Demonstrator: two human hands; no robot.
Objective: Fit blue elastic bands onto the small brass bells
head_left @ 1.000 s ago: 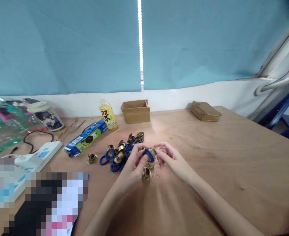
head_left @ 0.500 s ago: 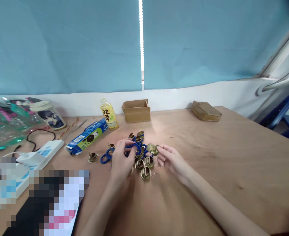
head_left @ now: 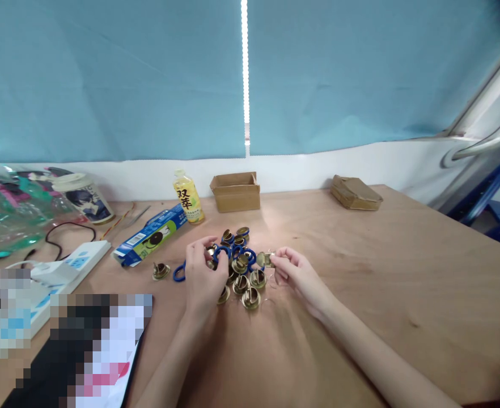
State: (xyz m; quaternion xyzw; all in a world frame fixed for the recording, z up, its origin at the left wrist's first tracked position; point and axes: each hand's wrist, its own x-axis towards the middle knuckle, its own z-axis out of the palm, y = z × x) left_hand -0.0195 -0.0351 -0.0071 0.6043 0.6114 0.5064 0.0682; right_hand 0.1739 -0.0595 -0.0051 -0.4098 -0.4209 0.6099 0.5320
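Note:
Several brass-coloured round metal parts [head_left: 250,297] lie in a pile on the wooden table, mixed with blue rings. My left hand [head_left: 203,275] is at the left side of the pile, its thumb and fingers curled round a blue ring [head_left: 221,253]. Right of the pile, my right hand [head_left: 295,272] pinches a brass metal part [head_left: 265,259] between thumb and fingers. Another blue ring [head_left: 179,272] lies left of my left hand, and a single brass part [head_left: 160,271] sits farther left.
Behind the pile stand a yellow bottle [head_left: 189,198] and an open cardboard box [head_left: 236,192]. A blue-green carton [head_left: 150,237], a power strip [head_left: 75,266], a lidded cup [head_left: 86,198] and a pixelated dark device [head_left: 75,345] are at the left. A closed cardboard box [head_left: 355,192] sits back right.
My left hand has shifted left, and the blue ring at its fingertips has moved left too. My right hand has barely moved and still holds the brass part, now turned slightly.

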